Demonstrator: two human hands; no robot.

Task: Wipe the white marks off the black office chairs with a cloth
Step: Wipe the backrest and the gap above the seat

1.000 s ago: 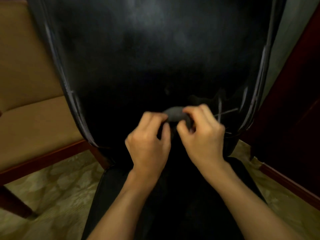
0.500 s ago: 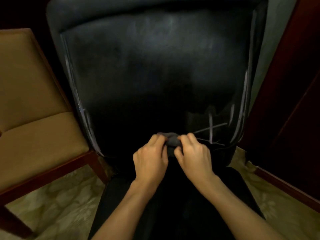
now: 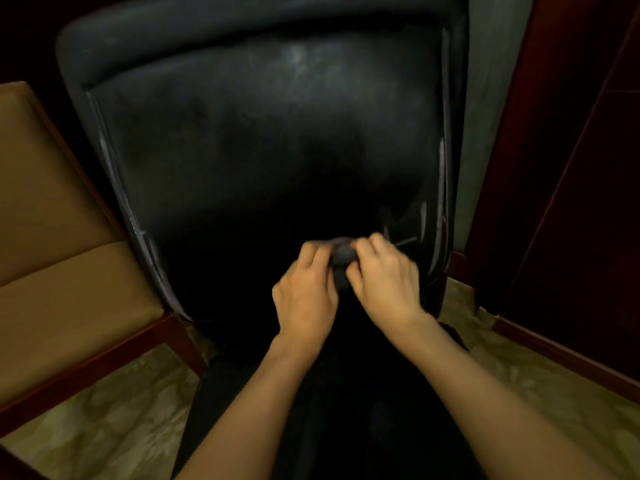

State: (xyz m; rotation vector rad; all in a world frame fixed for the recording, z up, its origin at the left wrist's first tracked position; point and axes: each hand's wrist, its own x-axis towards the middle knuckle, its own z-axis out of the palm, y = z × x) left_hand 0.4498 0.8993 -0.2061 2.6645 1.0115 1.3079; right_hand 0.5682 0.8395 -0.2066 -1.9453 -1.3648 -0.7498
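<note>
The back of a black office chair (image 3: 270, 140) fills the middle of the head view. Thin white marks (image 3: 401, 233) cross its lower right part, and pale streaks run down both side edges. A small dark grey cloth (image 3: 343, 252) is bunched between my two hands, low on the chair back and just left of the marks. My left hand (image 3: 306, 289) pinches the cloth's left side with curled fingers. My right hand (image 3: 384, 277) grips its right side and partly covers the marks.
A tan padded chair with a reddish wooden frame (image 3: 52, 271) stands close on the left. Dark red wooden panelling (image 3: 568, 168) with a skirting board closes the right side. Pale patterned floor (image 3: 121, 420) shows on both sides below.
The view has tilted up, so the chair's top edge now shows. Both hands with the cloth have shifted right toward the white marks, which now look fainter and are partly covered by my right hand.
</note>
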